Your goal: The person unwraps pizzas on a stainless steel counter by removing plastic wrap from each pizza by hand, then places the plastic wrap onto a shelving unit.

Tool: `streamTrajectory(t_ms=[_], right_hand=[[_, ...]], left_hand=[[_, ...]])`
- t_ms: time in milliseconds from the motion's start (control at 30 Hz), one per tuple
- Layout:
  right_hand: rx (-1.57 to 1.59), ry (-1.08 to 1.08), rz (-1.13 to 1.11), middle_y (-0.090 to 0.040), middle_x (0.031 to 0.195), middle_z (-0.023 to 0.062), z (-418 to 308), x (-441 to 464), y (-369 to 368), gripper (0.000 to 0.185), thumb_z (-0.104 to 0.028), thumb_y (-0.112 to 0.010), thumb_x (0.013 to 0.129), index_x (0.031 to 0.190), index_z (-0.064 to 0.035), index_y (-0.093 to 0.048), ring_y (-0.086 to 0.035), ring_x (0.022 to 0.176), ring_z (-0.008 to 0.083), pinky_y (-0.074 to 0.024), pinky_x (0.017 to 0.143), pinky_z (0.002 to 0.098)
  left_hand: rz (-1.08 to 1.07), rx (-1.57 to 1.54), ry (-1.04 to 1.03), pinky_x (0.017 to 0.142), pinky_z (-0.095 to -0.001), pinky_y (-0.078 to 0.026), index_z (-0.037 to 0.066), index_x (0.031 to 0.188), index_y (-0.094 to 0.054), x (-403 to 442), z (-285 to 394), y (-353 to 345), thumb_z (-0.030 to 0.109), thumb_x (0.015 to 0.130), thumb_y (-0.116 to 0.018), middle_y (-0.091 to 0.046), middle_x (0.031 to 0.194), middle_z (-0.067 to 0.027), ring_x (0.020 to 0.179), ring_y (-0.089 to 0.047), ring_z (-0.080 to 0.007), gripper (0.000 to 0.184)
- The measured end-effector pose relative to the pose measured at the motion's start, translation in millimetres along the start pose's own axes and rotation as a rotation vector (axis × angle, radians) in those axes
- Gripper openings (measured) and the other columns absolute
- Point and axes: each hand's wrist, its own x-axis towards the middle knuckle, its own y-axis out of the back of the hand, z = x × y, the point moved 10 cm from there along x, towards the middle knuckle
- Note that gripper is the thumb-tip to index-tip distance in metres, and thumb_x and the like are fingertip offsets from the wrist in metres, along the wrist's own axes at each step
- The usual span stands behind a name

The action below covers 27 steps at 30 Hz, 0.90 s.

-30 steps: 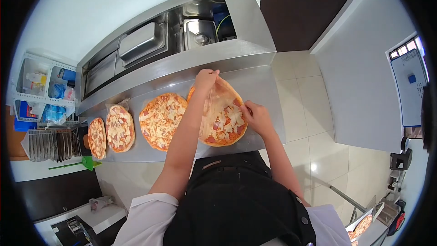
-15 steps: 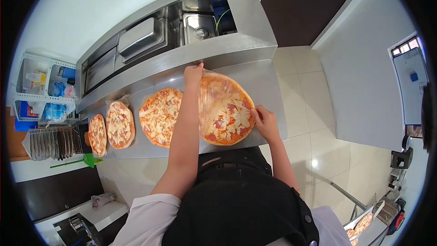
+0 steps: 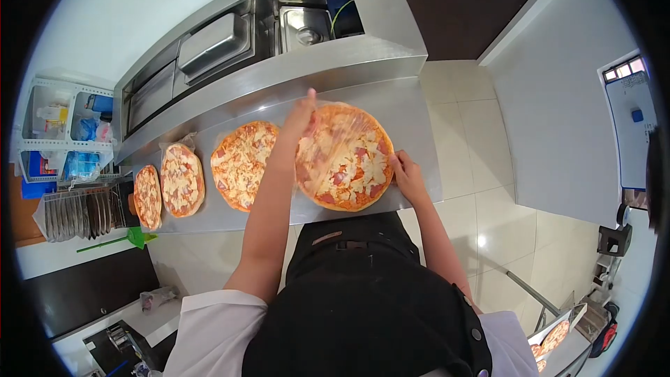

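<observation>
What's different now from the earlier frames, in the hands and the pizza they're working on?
The round topped pizza has shifted slightly right on the grey metal counter and looks rounder. The bare left hand has moved left along the clear plastic film; blur hides its grip. The bare right hand has moved right with the rim. Unchanged: the three other topped pizzas.

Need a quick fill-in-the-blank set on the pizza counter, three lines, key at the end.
The left hand is at the upper left of the rightmost pizza, the right hand at its ____ side.
The see-through film over part of that pizza is made of ____.
Counting that one, the number of pizzas on the steel counter is ____.

Missing words: right; plastic; four
</observation>
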Motion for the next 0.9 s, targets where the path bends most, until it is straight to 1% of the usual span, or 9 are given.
streamTrajectory(t_ms=[67,100,133,200,233,367,533,700,900], right_hand=[[0.046,-0.075,-0.029,-0.057,0.079,0.0056,10.0,-4.8,-7.5,0.027,-0.029,-0.044,0.094,0.096,-0.0035,-0.054,-0.051,0.063,0.0128,-0.0411,0.057,0.0230],[0.229,-0.142,-0.048,-0.056,0.085,0.0065,14.6,-11.8,-11.4,0.028,-0.031,-0.044,0.094,0.100,-0.0046,-0.053,-0.052,0.067,0.0136,-0.0424,0.060,0.0235],[0.412,-0.210,-0.064,-0.056,0.091,0.0075,15.6,-20.2,-15.5,0.030,-0.033,-0.043,0.094,0.103,-0.0057,-0.052,-0.054,0.070,0.0145,-0.0436,0.062,0.0239],[0.778,-0.348,-0.091,-0.056,0.103,0.0094,19.5,-33.7,-27.5,0.033,-0.037,-0.041,0.095,0.110,-0.0080,-0.049,-0.058,0.078,0.0162,-0.0462,0.067,0.0247],[0.779,-0.360,-0.093,-0.056,0.103,0.0094,22.1,-36.0,-30.3,0.033,-0.037,-0.041,0.095,0.110,-0.0080,-0.049,-0.058,0.078,0.0162,-0.0462,0.067,0.0247],[1.025,-0.332,-0.089,-0.052,0.116,0.0122,24.1,-40.2,-35.9,0.038,-0.038,-0.043,0.094,0.119,-0.0087,-0.044,-0.060,0.088,0.0199,-0.0487,0.074,0.0273],[1.399,-0.378,-0.033,-0.051,0.120,0.0154,10.8,-43.3,-45.1,0.044,-0.038,-0.042,0.094,0.123,-0.0049,-0.043,-0.057,0.098,0.0222,-0.0485,0.079,0.0300],[1.111,-0.412,0.202,-0.049,0.124,0.0153,43.7,-45.6,-39.4,0.053,-0.043,-0.039,0.095,0.129,-0.0024,-0.038,-0.052,0.108,0.0222,-0.0453,0.086,0.0315],[0.766,-0.352,0.375,-0.048,0.126,0.0161,32.7,-30.2,-25.9,0.055,-0.046,-0.037,0.094,0.128,-0.0022,-0.038,-0.053,0.109,0.0246,-0.0470,0.085,0.0336]], left_hand=[[-0.145,0.105,0.010,0.058,-0.0290,-0.046,-0.002,0.086,-0.059,-31.5,-13.0,-13.0,0.063,0.079,-0.050,-0.054,0.065,-0.0075,0.059,-0.051,-0.0169,0.066],[-0.219,0.157,0.015,0.060,-0.0293,-0.047,-0.003,0.084,-0.059,-48.3,-18.9,-17.7,0.067,0.077,-0.049,-0.054,0.066,-0.0088,0.059,-0.053,-0.0181,0.071],[-0.218,0.159,0.024,0.060,-0.0293,-0.047,-0.003,0.084,-0.059,-64.5,-24.7,-13.2,0.067,0.077,-0.049,-0.054,0.066,-0.0088,0.059,-0.053,-0.0181,0.071],[-0.266,0.543,0.100,0.058,-0.0281,-0.045,-0.001,0.088,-0.059,-94.4,-47.1,-4.9,0.056,0.084,-0.048,-0.054,0.066,-0.0072,0.059,-0.052,-0.0168,0.058],[-0.269,0.544,0.111,0.058,-0.0281,-0.045,-0.001,0.088,-0.059,-102.9,-51.9,-1.8,0.056,0.084,-0.048,-0.054,0.066,-0.0072,0.059,-0.052,-0.0168,0.058],[-0.158,0.478,-0.284,0.056,-0.0280,-0.041,0.000,0.087,-0.057,-124.8,-21.6,7.3,0.036,0.090,-0.046,-0.053,0.065,-0.0064,0.056,-0.049,-0.0166,0.038],[-0.208,-0.003,-0.177,0.054,-0.0249,-0.037,0.001,0.081,-0.053,-133.5,-13.8,-12.7,0.024,0.093,-0.044,-0.048,0.062,-0.0026,0.056,-0.043,-0.0104,0.027],[-0.013,0.185,-0.272,0.057,-0.0231,-0.037,0.003,0.080,-0.053,-152.6,7.1,-16.5,0.022,0.094,-0.044,-0.048,0.065,-0.0017,0.060,-0.043,-0.0093,0.025],[0.065,0.296,-0.430,0.056,-0.0217,-0.035,0.004,0.083,-0.052,-153.6,13.6,-5.1,0.024,0.095,-0.044,-0.048,0.066,-0.0009,0.060,-0.040,-0.0066,0.024]])
